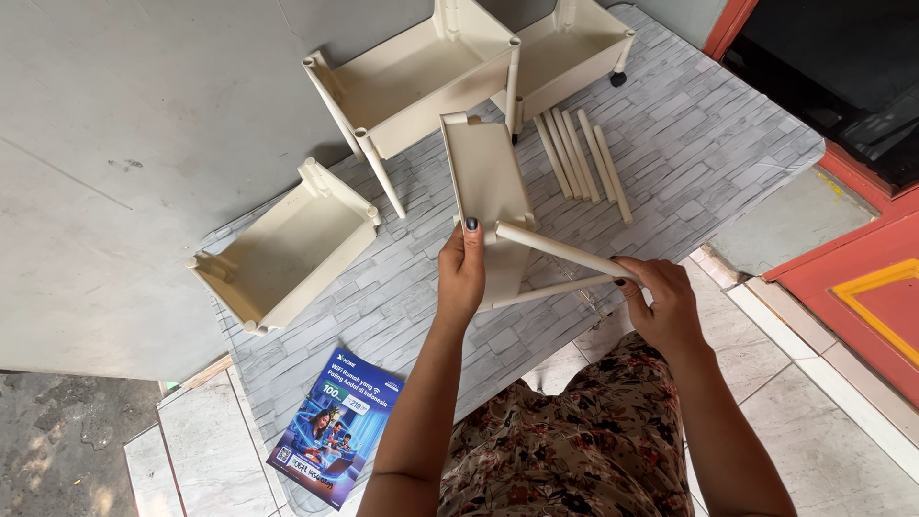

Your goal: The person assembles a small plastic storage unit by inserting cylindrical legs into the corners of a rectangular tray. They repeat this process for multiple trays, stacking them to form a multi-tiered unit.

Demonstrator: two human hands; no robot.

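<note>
A cream plastic tray, stood on edge, is gripped at its near end by the left hand, with the fingers curled around the rim and a dark-painted thumbnail laid on the tray's face. A cream rod fitted into the tray's near corner is clasped at its free end by the right hand, the fingers being closed around it. A second rod is seen just below the first, running from the tray toward the right hand; whether it is also held cannot be told.

Beyond the right hand, past the tray, a row of loose rods is laid side by side on a mat printed like grey stone, spread over the floor. Farther out from the left hand, a tray with upright rods is stood on the mat, and beside it, at the far edge, another tray with a small dark wheel is placed. To the outer side of the left hand, well apart, a fourth tray is set open side up, half on the mat. Nearer to the body, beside the left forearm, a blue printed leaflet is laid on the mat. A floral garment is seen under both forearms.
</note>
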